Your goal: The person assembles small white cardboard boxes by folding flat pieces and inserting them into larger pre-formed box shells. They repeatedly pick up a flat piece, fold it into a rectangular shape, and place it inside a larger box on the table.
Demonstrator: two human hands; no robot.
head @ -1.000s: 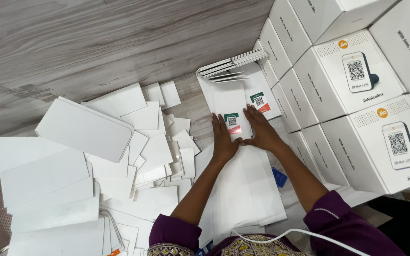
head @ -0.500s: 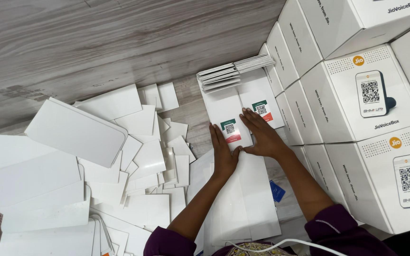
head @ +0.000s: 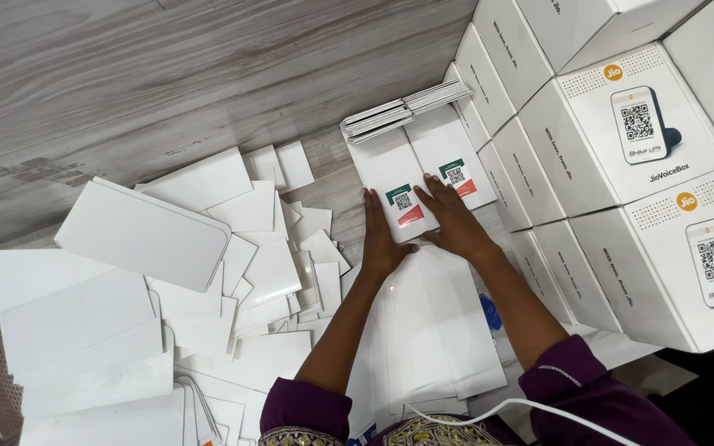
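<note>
Hands (head: 419, 231) | both flat, fingers extended, pressing white card (head: 398, 194) | arms outstretched | nothing gripped

This looks like a packing or stockroom area of a small business rather than a home room. To the right, identical white product boxes (head: 621, 140), each printed with a small device and a square code, stand stacked in close rows. On the left, loose white card sheets and flat sleeves (head: 175, 289) lie heaped in a wide pile. All of it rests directly on a grey wood-grain floor (head: 167, 74), with a bundle of stacked cards (head: 406, 111) at the far side.
</note>
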